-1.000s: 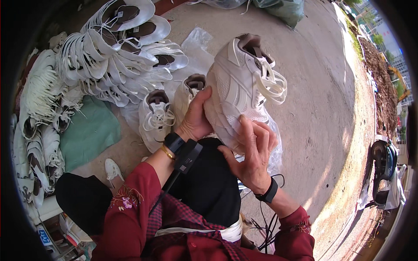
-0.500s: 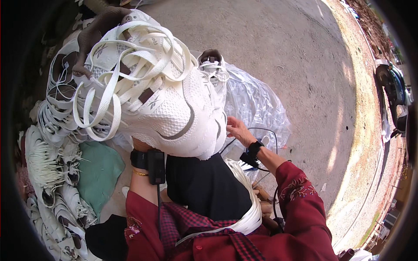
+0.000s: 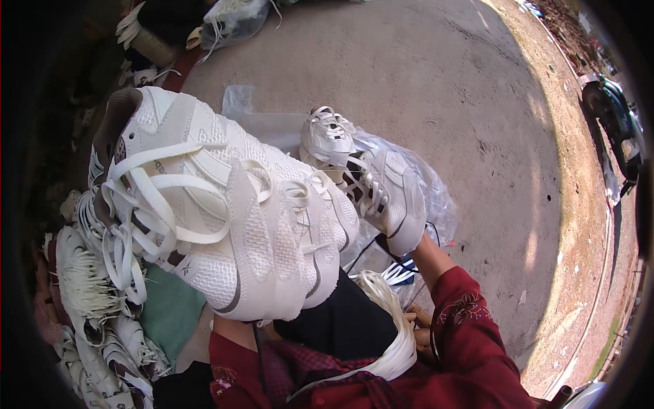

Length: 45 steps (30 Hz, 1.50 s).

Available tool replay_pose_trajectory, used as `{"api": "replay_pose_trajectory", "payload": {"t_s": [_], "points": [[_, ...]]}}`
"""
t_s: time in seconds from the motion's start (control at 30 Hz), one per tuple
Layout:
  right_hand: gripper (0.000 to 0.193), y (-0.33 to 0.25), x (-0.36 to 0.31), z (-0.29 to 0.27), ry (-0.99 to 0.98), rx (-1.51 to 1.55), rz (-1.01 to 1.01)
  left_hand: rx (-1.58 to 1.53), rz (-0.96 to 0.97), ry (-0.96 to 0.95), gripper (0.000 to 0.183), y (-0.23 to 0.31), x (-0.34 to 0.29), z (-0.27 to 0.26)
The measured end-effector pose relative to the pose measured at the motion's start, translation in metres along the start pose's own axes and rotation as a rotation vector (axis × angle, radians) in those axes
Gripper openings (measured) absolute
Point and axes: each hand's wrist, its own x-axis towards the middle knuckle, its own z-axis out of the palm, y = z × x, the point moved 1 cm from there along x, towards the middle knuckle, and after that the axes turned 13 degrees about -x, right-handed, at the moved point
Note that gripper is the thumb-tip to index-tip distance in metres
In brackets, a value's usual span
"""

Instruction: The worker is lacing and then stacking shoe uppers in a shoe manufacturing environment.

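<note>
A large cluster of white lace-up shoes (image 3: 262,238), toes turned toward me and laces hanging loose, fills the view above my lap. My left forearm (image 3: 235,330) runs under the cluster, and the hand itself is hidden behind it. To the right, a white shoe (image 3: 403,187) with a grey trim line hangs tilted, toe down. My right forearm (image 3: 432,259) leads up to its toe; that shoe covers the hand, so its fingers do not show. Another white shoe (image 3: 328,140) sits against it on the far side.
Clear plastic sheeting (image 3: 432,177) lies on the concrete ground (image 3: 470,123) behind the shoes. A skein of pale cord (image 3: 388,327) rests across my lap. At left are piled white shoes (image 3: 102,347) and a green cloth (image 3: 170,307). A plastic bag (image 3: 235,20) stands far off.
The shoe cluster has turned and come lower and nearer, covering my left wrist. On the right, a shoe now hides my right hand, which was visible before.
</note>
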Motion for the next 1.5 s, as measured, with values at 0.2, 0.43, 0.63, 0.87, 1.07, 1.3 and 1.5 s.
{"api": "replay_pose_trajectory", "payload": {"t_s": [0.2,0.43,0.63,0.87,1.07,1.3,1.5], "points": [[0.025,-0.060,-0.029,0.007,-0.096,-0.168,-0.225,-0.004,-0.013,-0.125,0.065,0.002,-0.002,0.038],[0.024,-0.066,-0.099,0.035,-0.291,-0.331,-0.477,0.060,0.026,-0.248,0.062,0.022,-0.036,0.097],[0.023,-0.045,-0.136,0.110,-0.488,-0.465,-0.609,0.094,0.116,-0.270,0.061,0.030,-0.108,0.129],[0.023,0.002,-0.187,0.167,-0.766,-0.613,-0.627,0.067,0.300,-0.188,0.058,-0.001,-0.227,0.136],[0.022,0.033,-0.224,0.203,-0.981,-0.636,-0.502,0.015,0.397,-0.134,0.057,-0.039,-0.288,0.135],[0.021,0.056,-0.260,0.193,-1.032,-0.382,-0.063,-0.076,0.413,-0.102,0.055,-0.087,-0.324,0.138],[0.022,0.058,-0.251,0.215,-0.986,-0.364,-0.243,-0.086,0.331,-0.179,0.053,-0.078,-0.316,0.134]]}}
